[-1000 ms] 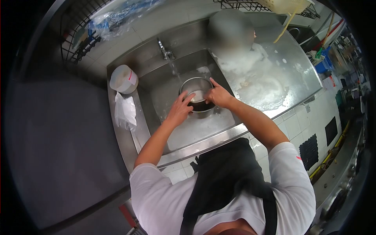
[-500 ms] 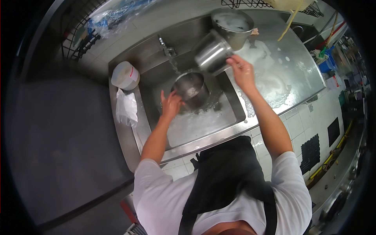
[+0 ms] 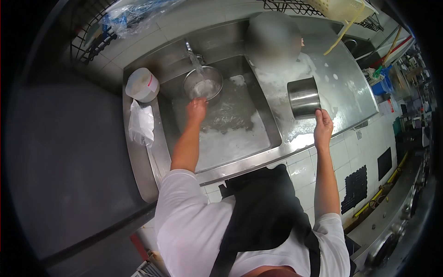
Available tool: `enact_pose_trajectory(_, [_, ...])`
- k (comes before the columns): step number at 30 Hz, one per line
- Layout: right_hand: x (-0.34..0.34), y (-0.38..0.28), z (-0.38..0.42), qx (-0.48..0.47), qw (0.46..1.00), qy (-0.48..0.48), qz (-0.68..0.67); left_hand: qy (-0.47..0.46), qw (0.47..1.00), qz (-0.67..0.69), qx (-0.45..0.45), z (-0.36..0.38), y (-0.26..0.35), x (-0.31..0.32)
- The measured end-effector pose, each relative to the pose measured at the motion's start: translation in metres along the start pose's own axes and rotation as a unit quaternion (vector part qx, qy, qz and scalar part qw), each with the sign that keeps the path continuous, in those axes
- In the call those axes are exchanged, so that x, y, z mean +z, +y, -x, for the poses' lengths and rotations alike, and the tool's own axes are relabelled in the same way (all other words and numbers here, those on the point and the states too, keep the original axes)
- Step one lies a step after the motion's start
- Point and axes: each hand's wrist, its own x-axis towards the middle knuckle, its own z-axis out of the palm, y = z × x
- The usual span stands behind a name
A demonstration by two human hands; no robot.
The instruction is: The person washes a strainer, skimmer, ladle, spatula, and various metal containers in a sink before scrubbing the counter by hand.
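Note:
Water from the faucet (image 3: 194, 53) runs into a round metal pot (image 3: 218, 75) in the sink (image 3: 256, 85). My left hand (image 3: 197, 110) is closed on the near rim of this pot, its fingertips partly hidden. Out to the right, my right hand (image 3: 324, 124) grips a second steel pot (image 3: 303, 98) by its lower right edge. That pot is tipped on its side over the wet metal drainboard (image 3: 344, 87). Cloudy water and white suds cover the sink bottom.
A white plastic tub (image 3: 142, 85) and a clear bag with white contents (image 3: 141, 122) sit on the left ledge. A blurred round shape (image 3: 273, 39) stands at the back right. Wire racks (image 3: 295, 8) hang above, and a yellowish basket (image 3: 339, 9) is up there.
My right hand has carried the steel pot right and toward me, from over the sink to over the drainboard. My left hand and the other pot have shifted back left under the faucet.

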Motion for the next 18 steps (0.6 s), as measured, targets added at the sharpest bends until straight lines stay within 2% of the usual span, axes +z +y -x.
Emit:
enact_pose_trajectory(3, [0.008,0.006,0.003,0.028,0.998,0.009,-0.057,-0.011,0.986,0.113,-0.119,-0.007,0.02,0.006])
enact_pose_trajectory(5, [0.015,0.004,0.01,0.05,0.994,-0.001,-0.098,-0.037,0.947,0.233,-0.219,-0.015,0.017,0.017])
enact_pose_trajectory(6, [0.016,0.007,0.012,0.06,0.993,-0.015,-0.104,0.016,0.855,0.41,-0.318,-0.02,0.015,0.029])
enact_pose_trajectory(7, [0.015,0.007,0.013,0.056,0.993,-0.017,-0.101,0.07,0.718,0.566,-0.398,-0.026,0.014,0.045])
enact_pose_trajectory(8, [0.014,0.007,0.015,0.051,0.994,-0.018,-0.098,0.12,0.545,0.694,-0.456,-0.032,0.014,0.052])
enact_pose_trajectory(11, [0.016,0.003,0.019,0.051,0.992,-0.005,-0.112,0.132,0.461,0.783,-0.395,-0.032,0.017,0.037])
enact_pose_trajectory(12, [0.013,0.002,0.019,0.057,0.991,-0.009,-0.124,0.143,0.4,0.81,-0.403,-0.031,0.014,0.041])
enact_pose_trajectory(15, [0.01,0.004,0.02,0.06,0.989,-0.005,-0.133,0.227,0.273,0.841,-0.408,-0.029,0.017,0.06])
enact_pose_trajectory(18, [0.007,0.005,0.02,0.063,0.989,-0.007,-0.131,0.234,0.176,0.834,-0.468,-0.02,0.006,0.071])
